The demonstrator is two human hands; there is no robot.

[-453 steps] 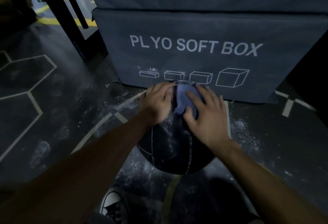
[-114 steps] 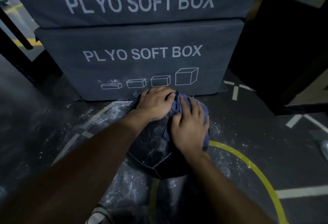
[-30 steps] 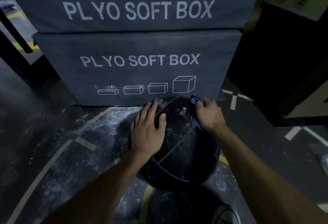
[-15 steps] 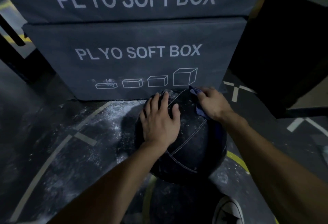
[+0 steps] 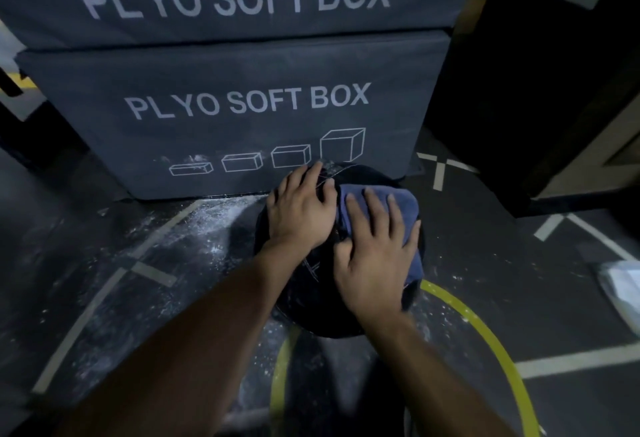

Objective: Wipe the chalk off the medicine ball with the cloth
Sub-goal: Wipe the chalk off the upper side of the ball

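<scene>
Midway through the wiping, by the look of it. Medicine ball on the floor, just in front of the lower plyo soft box. Left hand flat on the top of the ball, fingers nearly straight, gripping nothing, only steadying. Right hand spread with straight fingers over the blue cloth, pressing it on the upper right side. Some white chalk marks left near the far edge; front side perhaps already clean, but too dark to judge. Loose chalk dust around on the floor.
</scene>
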